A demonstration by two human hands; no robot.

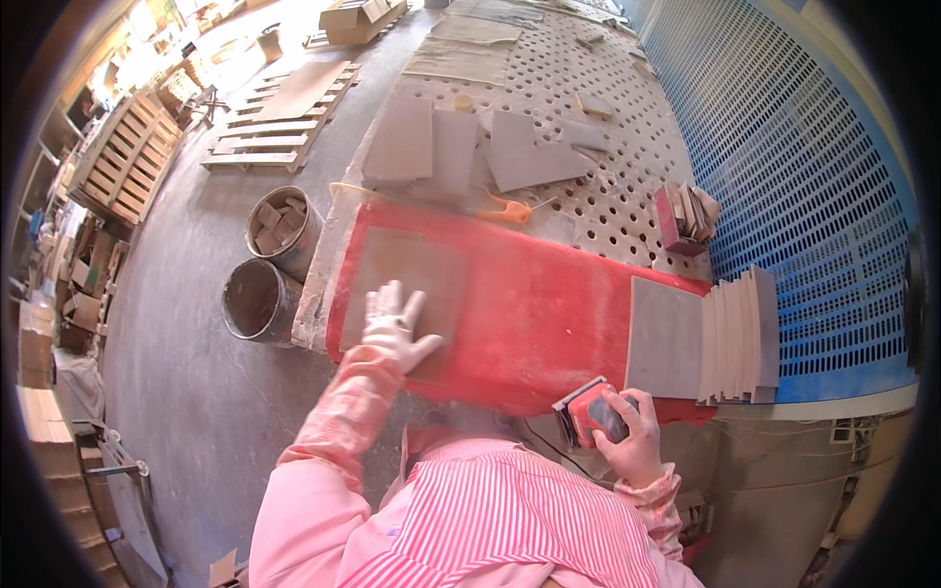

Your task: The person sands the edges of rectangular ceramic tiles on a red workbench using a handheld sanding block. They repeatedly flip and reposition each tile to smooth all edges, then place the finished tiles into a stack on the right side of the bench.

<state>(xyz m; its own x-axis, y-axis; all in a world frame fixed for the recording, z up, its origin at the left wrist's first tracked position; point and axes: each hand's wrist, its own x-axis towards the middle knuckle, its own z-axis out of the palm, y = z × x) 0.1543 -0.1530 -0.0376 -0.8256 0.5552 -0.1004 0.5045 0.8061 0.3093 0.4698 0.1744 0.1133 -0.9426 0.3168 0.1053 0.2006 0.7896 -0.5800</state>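
My left hand [397, 331], in a white glove, lies with spread fingers on a flat brownish-grey panel [407, 260] at the left end of the red cloth [534, 304]. My right hand [635, 436] grips a red and black electric sander [592, 414] at the near edge of the cloth. The sander is tilted, its pad turned to the left and apart from the panel. A dark cord [559, 449] trails below it. Right of the sander, a row of thin grey panels [667, 338] leans over in an overlapping stack.
The cloth covers part of a perforated table [627, 157]. Beyond it lie loose grey panels [534, 162] and an orange-handled tool [510, 208]. A small box of scraps [686, 218] stands near the blue slatted wall [784, 147]. Two buckets [257, 299] stand left, with pallets [284, 118] farther off.
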